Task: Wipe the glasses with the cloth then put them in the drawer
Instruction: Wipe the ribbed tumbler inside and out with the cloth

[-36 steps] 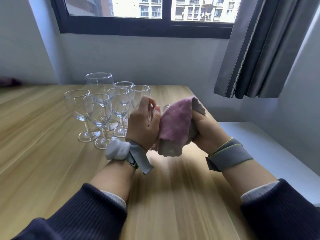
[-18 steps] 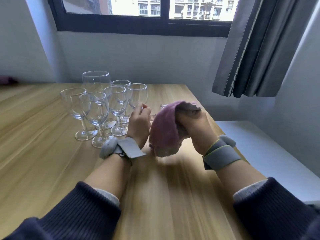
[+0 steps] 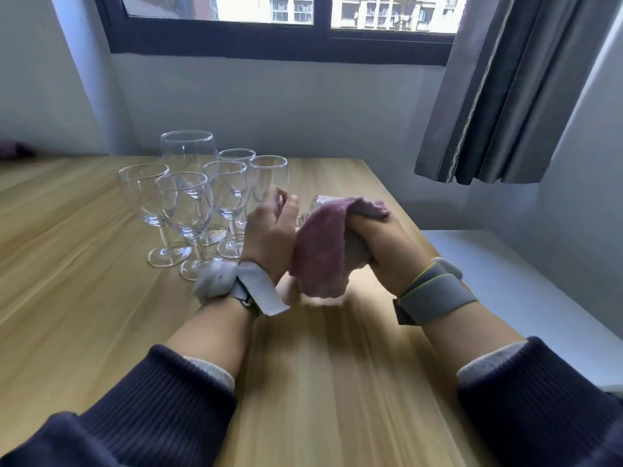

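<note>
My left hand grips a clear glass that lies mostly hidden between both hands; only a bit of it shows above the cloth. My right hand holds a pink cloth wrapped over that glass, just above the wooden table. Several clear stemmed wine glasses stand upright in a cluster just left of my left hand, with one larger glass at the back. No drawer is in view.
A white surface lies lower, past the table's right edge. A grey curtain hangs at the upper right below the window. The wall runs close behind the glasses. A dark pink object sits at the far left.
My right hand has turned over the top of the cloth, rubbing it round the held glass. Both hands have sunk slightly toward the table. The standing glasses have not moved.
</note>
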Tool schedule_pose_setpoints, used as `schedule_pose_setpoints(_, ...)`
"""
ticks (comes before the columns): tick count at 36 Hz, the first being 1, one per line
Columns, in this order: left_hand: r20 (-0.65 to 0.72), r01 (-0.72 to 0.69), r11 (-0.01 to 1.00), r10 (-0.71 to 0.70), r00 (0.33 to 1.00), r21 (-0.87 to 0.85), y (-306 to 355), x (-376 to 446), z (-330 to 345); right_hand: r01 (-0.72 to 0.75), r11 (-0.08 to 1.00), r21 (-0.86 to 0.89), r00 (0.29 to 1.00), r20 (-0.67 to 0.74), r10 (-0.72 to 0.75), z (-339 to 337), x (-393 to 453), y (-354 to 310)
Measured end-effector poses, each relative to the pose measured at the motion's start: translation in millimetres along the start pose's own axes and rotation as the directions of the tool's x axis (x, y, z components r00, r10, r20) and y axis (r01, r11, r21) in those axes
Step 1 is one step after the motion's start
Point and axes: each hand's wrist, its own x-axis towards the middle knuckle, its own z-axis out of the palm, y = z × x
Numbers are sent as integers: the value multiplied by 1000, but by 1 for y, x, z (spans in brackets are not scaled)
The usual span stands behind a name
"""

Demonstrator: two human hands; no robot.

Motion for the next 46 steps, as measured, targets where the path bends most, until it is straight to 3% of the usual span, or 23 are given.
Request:
schedule_pose_setpoints(3, 8, -254, 961, 255, 967, 110, 2, -2, -4, -140, 976, 165, 990, -6, 143, -1, 2, 0)
schedule_pose_setpoints(5, 42, -337, 926, 335, 941, 169, 2, -3, -4, -236, 941, 243, 966, -42, 254, 1, 3, -1)
schedule_pose_setpoints(9, 84, -296, 945, 286, 954, 137, -2, -4, -2, -178, 966, 188, 970, -130, 204, 3, 4, 0)
schedule_pose_setpoints(13, 235, -70, 995, 85, 968, -75, -4, -2, 1, -78, 997, -2, 966, -248, 75, 0, 4, -2)
schedule_pose_setpoints(16, 425, 224, 950, -114, 898, -218, -3, -3, 1, 4, 990, -141, 945, -323, -50, 2, 4, -7)
schedule_pose_setpoints(18, 499, 421, 862, -243, 832, -283, 0, -3, 0, 61, 978, -199, 940, -318, -123, 3, 3, -8)
schedule_pose_setpoints(21, 572, 680, 641, -426, 701, -357, 4, 3, 1, 142, 940, -309, 938, -262, -228, 2, 2, -6)
schedule_pose_setpoints(24, 588, 787, 525, -540, 602, -324, 8, 4, -4, 191, 902, -387, 943, -181, -278, 2, 1, 0)
schedule_pose_setpoints(26, 549, 802, 518, -595, 587, -296, 11, 2, -6, 193, 891, -412, 952, -141, -271, 4, 4, 4)
schedule_pose_setpoints(28, 468, 762, 618, -624, 626, -195, 15, -2, -3, 160, 884, -439, 968, -105, -228, 5, 4, 3)
schedule_pose_setpoints(31, 331, 628, 774, -575, 749, -78, 15, -6, 0, 101, 922, -374, 980, -125, -158, 2, 6, -2)
schedule_pose_setpoints(34, 219, 308, 947, -322, 921, 94, 9, -2, -2, -6, 974, -227, 987, -156, -30, -3, 5, 1)
schedule_pose_setpoints(36, 199, 91, 968, -139, 970, 233, 7, 1, -7, -83, 989, -126, 986, -156, 63, -4, 8, 6)
schedule_pose_setpoints(39, 228, -110, 948, 40, 973, 300, 10, -1, -9, -188, 977, 105, 966, -161, 203, -8, 12, 14)
schedule_pose_setpoints(41, 234, -152, 934, 77, 969, 322, 12, -2, -7, -222, 963, 153, 949, -192, 249, -9, 15, 17)
schedule_pose_setpoints(43, 227, -110, 932, 31, 973, 346, 10, -2, -3, -216, 965, 150, 933, -261, 249, -7, 17, 19)
schedule_pose_setpoints(46, 220, 29, 949, -102, 970, 314, 6, -2, 1, -101, 995, -8, 912, -401, 89, -2, 18, 15)
